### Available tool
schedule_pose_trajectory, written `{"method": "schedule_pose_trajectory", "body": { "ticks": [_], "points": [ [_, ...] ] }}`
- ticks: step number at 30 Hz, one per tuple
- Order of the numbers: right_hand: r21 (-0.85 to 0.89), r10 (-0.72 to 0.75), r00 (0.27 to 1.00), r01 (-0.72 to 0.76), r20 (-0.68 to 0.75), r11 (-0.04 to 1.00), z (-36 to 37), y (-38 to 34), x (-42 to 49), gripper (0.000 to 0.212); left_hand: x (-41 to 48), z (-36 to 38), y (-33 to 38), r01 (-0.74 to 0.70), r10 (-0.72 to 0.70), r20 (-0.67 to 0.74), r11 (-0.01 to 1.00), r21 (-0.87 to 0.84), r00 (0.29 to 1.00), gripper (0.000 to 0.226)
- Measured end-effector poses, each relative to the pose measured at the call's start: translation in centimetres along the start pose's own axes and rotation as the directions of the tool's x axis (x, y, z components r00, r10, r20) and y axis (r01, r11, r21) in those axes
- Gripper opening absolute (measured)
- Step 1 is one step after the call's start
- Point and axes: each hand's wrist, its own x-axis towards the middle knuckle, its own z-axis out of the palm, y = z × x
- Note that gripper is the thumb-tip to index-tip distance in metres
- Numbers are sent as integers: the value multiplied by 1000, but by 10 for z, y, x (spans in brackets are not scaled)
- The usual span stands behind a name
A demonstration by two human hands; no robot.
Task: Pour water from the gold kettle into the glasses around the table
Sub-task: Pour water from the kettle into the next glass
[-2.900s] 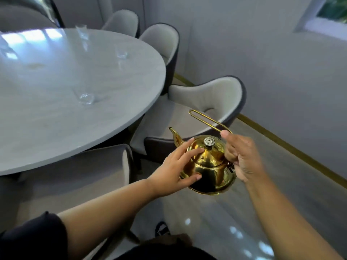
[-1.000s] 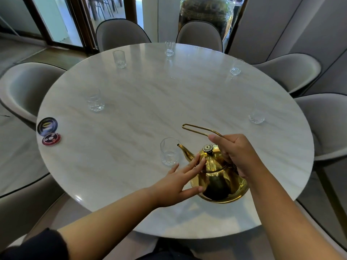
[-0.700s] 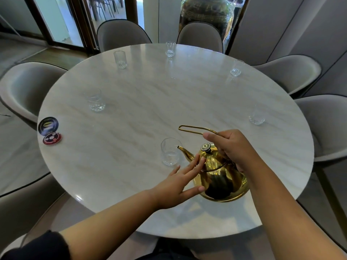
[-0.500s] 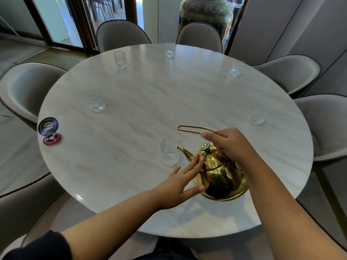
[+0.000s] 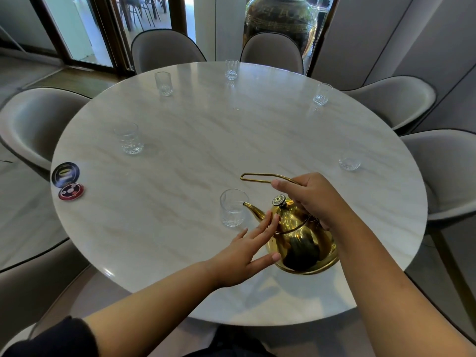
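Kettle (image 5: 304, 243) is tilted near the front edge of the table (image 5: 231, 140), spout at the rim of the nearest glass (image 5: 233, 211), for pouring. The right hand (image 5: 313, 197) grips its handle, and the left hand (image 5: 244, 256), held flat, steadies the body.

Words: I can read none | black disc (image 5: 65, 174) and red disc (image 5: 71, 192), left of frame: marks too small | big jar (image 5: 280, 16), top: marks too blurry

A dark urn (image 5: 280, 19) is standing behind one grey chair (image 5: 273, 51); a second chair (image 5: 164, 50) is sitting left of the urn. A black disc (image 5: 65, 174) and a red disc (image 5: 71, 192) are lying touching, well down-left of it.
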Motion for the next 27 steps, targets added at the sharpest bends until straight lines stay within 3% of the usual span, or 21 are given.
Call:
{"method": "schedule_pose_trajectory", "body": {
  "ticks": [27],
  "points": [
    [-52,-4,999,5,32,999,0,-8,3,46,1,-3,0,2,-2,-11,1000,-28,1000,68]
  ]
}}
